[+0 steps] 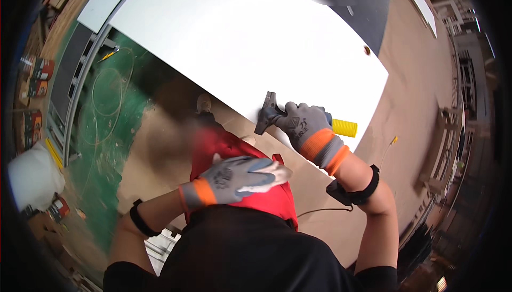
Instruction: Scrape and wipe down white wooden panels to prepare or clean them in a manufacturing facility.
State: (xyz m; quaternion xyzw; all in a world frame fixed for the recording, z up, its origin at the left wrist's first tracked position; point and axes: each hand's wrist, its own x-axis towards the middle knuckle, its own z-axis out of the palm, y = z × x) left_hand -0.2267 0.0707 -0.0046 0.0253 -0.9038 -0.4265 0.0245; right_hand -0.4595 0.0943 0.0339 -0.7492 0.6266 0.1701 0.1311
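Note:
My right hand (303,124), in a grey glove with an orange cuff, is closed round a hand tool with a black T-shaped head (266,113) and a yellow ribbed handle (344,128). I cannot tell the tool's exact kind. It is over the near edge of a large white panel (240,36). My left hand (229,179), gloved alike, is in front of the red apron (213,145) on my body. Its fingers are closed on a pale, crumpled cloth (274,177), slightly blurred.
The panel has a round hole (367,50) near its right corner. To the left runs a metal frame (80,97) beside green floor with a thin looped cord and a yellow cutter (109,55). A white bag (34,177) and several cans stand at far left; wooden racks (442,148) at right.

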